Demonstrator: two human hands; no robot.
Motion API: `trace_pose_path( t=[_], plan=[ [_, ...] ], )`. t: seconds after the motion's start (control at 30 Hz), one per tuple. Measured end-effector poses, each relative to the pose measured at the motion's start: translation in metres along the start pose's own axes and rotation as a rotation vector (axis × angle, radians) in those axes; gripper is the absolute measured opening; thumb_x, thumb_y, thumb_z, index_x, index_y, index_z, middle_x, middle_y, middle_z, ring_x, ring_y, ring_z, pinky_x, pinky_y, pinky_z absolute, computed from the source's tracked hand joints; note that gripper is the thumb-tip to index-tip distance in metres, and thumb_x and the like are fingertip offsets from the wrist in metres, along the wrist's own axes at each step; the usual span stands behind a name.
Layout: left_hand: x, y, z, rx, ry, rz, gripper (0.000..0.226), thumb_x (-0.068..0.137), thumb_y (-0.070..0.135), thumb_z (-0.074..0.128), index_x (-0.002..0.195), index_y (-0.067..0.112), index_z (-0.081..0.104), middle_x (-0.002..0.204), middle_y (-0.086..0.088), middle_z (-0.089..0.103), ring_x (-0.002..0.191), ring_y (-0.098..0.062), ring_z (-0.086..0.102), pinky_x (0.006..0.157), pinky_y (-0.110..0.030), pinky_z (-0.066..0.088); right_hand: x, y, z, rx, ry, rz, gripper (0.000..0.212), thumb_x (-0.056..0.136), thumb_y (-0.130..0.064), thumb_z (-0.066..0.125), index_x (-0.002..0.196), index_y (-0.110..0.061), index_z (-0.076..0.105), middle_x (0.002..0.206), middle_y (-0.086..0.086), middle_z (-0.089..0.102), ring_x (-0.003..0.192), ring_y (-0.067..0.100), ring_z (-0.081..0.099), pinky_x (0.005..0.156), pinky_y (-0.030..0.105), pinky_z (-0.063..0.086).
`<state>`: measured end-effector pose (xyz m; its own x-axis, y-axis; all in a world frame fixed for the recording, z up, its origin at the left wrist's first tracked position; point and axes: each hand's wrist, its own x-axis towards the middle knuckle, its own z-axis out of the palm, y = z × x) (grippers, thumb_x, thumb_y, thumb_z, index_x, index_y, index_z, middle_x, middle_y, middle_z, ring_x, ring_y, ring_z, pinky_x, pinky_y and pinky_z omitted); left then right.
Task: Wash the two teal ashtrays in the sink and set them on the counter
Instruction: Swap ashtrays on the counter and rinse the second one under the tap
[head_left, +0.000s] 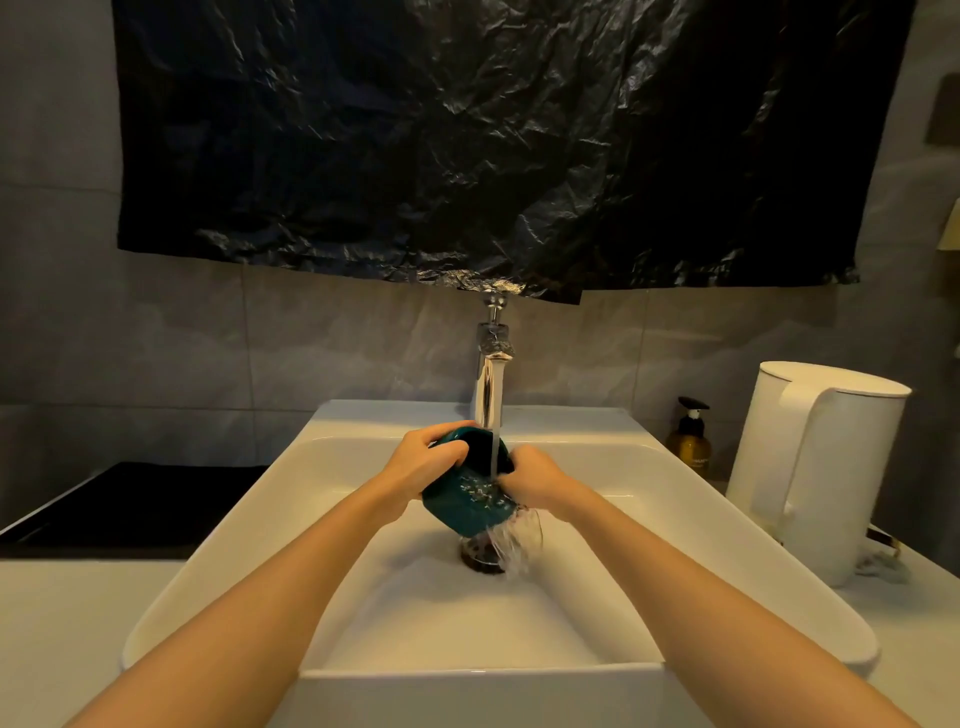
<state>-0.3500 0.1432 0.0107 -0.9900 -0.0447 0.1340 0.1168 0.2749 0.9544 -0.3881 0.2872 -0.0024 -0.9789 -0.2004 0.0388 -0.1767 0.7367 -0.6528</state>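
A teal ashtray is held tilted over the white sink, under the running stream from the chrome tap. My left hand grips its upper left rim. My right hand holds its right side, fingers against the inside. Water spills off the ashtray's lower edge toward the dark drain. I see only one ashtray; whether a second one is stacked with it I cannot tell.
A white electric kettle stands on the counter right of the sink, with an amber pump bottle behind it. A black cooktop lies to the left. Crumpled black plastic sheeting covers the wall above the tap.
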Motion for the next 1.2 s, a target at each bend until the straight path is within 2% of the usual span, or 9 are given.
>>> trace_pose_path(
  t=[0.17,0.33,0.47,0.53,0.7,0.83,0.97,1.13,1.2],
  plan=[
    [0.003,0.001,-0.001,-0.091,0.015,-0.08,0.036,0.087,0.006,0.045,0.103,0.032,0.062,0.101,-0.005,0.06,0.093,-0.02,0.054,0.073,-0.03,0.051,-0.004,-0.006,0.0,0.34,-0.037,0.114,0.017,0.094,-0.008,0.049,0.108,-0.003,0.058,0.102,0.016,0.068,0.082,0.033,0.071,0.06,0.035,0.061],
    [0.004,-0.003,-0.001,-0.356,-0.065,-0.32,0.027,0.083,0.004,0.049,0.104,0.018,0.057,0.105,-0.015,0.062,0.099,-0.03,0.059,0.077,-0.039,0.054,-0.009,-0.012,-0.012,0.492,-0.105,0.218,0.011,0.095,-0.011,0.044,0.091,-0.01,0.055,0.1,0.016,0.064,0.083,0.03,0.066,0.066,0.04,0.06],
    [0.007,-0.012,0.004,-0.283,-0.223,-0.323,0.04,0.089,0.003,0.055,0.121,0.024,0.049,0.118,-0.011,0.06,0.107,-0.028,0.059,0.081,-0.042,0.056,-0.009,-0.015,-0.021,0.412,-0.003,0.239,0.012,0.091,-0.016,0.043,0.086,-0.011,0.053,0.083,0.011,0.061,0.072,0.024,0.061,0.055,0.034,0.056],
    [0.008,-0.014,0.011,-0.15,-0.247,-0.256,0.045,0.087,0.001,0.059,0.122,0.028,0.048,0.118,-0.006,0.06,0.106,-0.025,0.059,0.08,-0.041,0.057,-0.007,-0.016,-0.023,0.327,0.074,0.213,0.013,0.086,-0.022,0.048,0.087,-0.01,0.054,0.087,0.012,0.062,0.079,0.027,0.063,0.062,0.035,0.057],
    [0.013,-0.015,0.024,-0.108,-0.113,-0.254,0.045,0.079,0.01,0.074,0.118,0.02,0.054,0.112,-0.008,0.063,0.101,-0.025,0.061,0.073,-0.038,0.059,-0.005,-0.017,-0.027,0.278,0.097,0.197,0.01,0.082,-0.023,0.052,0.078,-0.014,0.049,0.083,0.009,0.058,0.079,0.024,0.057,0.057,0.027,0.047],
    [0.021,-0.012,0.029,-0.08,0.088,-0.274,0.034,0.084,0.031,0.068,0.112,0.014,0.061,0.104,-0.011,0.067,0.093,-0.027,0.064,0.067,-0.035,0.056,-0.004,-0.017,-0.028,0.289,0.034,0.205,0.011,0.085,-0.021,0.05,0.088,-0.01,0.051,0.091,0.012,0.06,0.081,0.026,0.06,0.055,0.029,0.05],
    [0.023,-0.018,0.029,0.37,0.13,-0.042,0.019,0.093,0.03,0.054,0.095,0.015,0.065,0.09,-0.008,0.068,0.08,-0.023,0.063,0.067,-0.033,0.052,0.0,-0.011,-0.025,0.227,0.034,0.202,0.017,0.083,-0.025,0.05,0.091,-0.01,0.054,0.089,0.012,0.062,0.083,0.028,0.061,0.062,0.031,0.052],
    [0.02,-0.014,0.032,0.184,-0.166,-0.1,0.023,0.095,0.002,0.037,0.11,0.014,0.051,0.094,-0.008,0.061,0.081,-0.019,0.059,0.063,-0.027,0.053,-0.001,-0.003,-0.027,0.02,0.223,0.221,0.016,0.083,-0.031,0.05,0.083,-0.015,0.053,0.082,0.004,0.056,0.073,0.021,0.05,0.058,0.025,0.038],
    [0.018,-0.012,0.033,0.128,-0.25,-0.1,0.035,0.092,-0.007,0.038,0.115,0.018,0.047,0.1,-0.006,0.059,0.09,-0.019,0.058,0.072,-0.03,0.054,-0.001,-0.001,-0.029,0.005,0.252,0.225,0.013,0.084,-0.029,0.05,0.083,-0.016,0.05,0.08,0.002,0.053,0.073,0.021,0.048,0.056,0.025,0.036]
  ],
)
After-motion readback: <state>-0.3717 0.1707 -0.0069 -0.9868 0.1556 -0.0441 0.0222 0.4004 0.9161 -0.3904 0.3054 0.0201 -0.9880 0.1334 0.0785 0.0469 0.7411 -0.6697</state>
